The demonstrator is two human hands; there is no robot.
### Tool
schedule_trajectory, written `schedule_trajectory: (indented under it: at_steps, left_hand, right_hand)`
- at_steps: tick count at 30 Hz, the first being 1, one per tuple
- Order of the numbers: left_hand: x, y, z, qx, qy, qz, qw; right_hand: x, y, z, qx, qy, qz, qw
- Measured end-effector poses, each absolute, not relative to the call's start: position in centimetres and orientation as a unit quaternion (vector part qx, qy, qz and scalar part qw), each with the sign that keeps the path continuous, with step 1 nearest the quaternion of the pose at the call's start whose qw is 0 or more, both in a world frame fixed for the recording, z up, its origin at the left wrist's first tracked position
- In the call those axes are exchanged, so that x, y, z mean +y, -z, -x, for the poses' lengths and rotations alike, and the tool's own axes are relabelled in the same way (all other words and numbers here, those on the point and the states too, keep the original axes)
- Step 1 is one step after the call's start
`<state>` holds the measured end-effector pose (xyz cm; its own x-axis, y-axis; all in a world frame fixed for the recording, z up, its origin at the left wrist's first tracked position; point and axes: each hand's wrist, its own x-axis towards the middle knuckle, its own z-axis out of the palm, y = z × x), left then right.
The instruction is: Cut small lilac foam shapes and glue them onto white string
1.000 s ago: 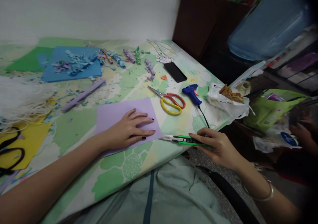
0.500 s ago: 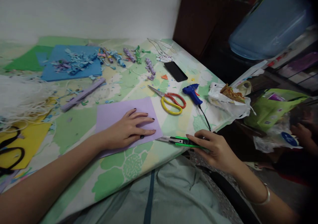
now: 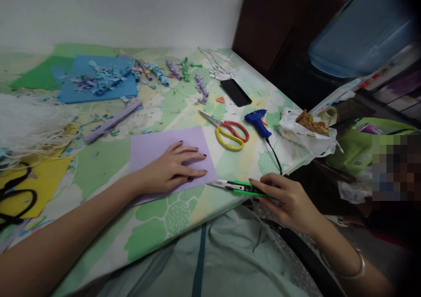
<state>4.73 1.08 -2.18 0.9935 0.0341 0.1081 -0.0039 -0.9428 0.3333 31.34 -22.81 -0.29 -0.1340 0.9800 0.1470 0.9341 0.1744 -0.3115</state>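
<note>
My left hand [image 3: 174,167] lies flat with fingers spread on a purple sheet [image 3: 158,143] near the table's front edge. In my right hand [image 3: 287,200] is a green and black utility knife [image 3: 241,187], its blade out and pointing left. The blade tip lies by the sheet's lower right corner; whether it touches the sheet I cannot tell. Scissors [image 3: 230,134] with one red and one yellow handle rest beyond the knife, blades partly apart. To their right is a blue glue gun [image 3: 258,122] with a black cord.
A black phone [image 3: 236,92], a rolled purple strip [image 3: 113,121] and fringed paper rolls [image 3: 158,74] lie farther back. White string [image 3: 29,121] is heaped at left, near blue sheets [image 3: 98,96]. A plastic bag with food [image 3: 309,123] sits at right; a person is beyond it.
The whole view has shifted slightly, so things appear a little farther right. Both hands keep their places on the sheet and the knife.
</note>
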Motion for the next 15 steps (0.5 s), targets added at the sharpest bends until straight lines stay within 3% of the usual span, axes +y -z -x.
schedule_trajectory:
  at_steps: [15]
  left_hand:
    - [1.25,2.73,-4.65,0.01,-0.1,-0.974,0.201]
  right_hand:
    - [-22.56,0.39,-30.8,-0.757,-0.059,0.63,0.163]
